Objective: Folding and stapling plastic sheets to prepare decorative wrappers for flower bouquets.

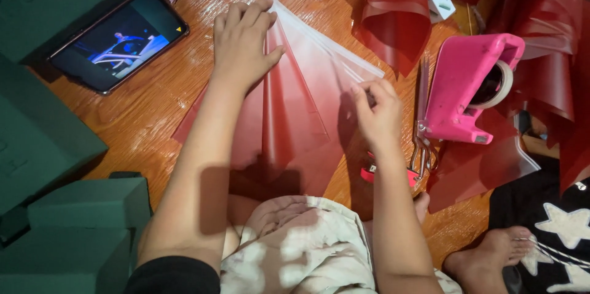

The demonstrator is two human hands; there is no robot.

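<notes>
1. The right hand [376, 109] has its grip closed in a pinch on the right edge of a folded red-to-white sheet [295, 116]; which layers the fingertips hold is hard to make out.
2. The left hand [243, 42] lies flat with fingers spread, grip open, pressing the upper left of the same sheet near its white end.
3. The sheet lies on the wooden floor [153, 109], fanned in pleats, its white end towards the far edge and its dark red end running under the person's forearms and lap, so its near edge is hidden.
4. Both forearms reach out from the bottom edge of the view, the left one straighter, the right bent in at the wrist.
5. Just right of the right hand sits a pink tape dispenser [467, 85]; scissors with red handles [421, 146] lie partly hidden under wrist and dispenser.
6. More dark red sheets [396, 11] pile up at the far right, cut off by the frame.
7. A phone [120, 39] lies at the far left, beside green blocks [43, 140].
8. A bare foot [485, 257] shows at the near right.
</notes>
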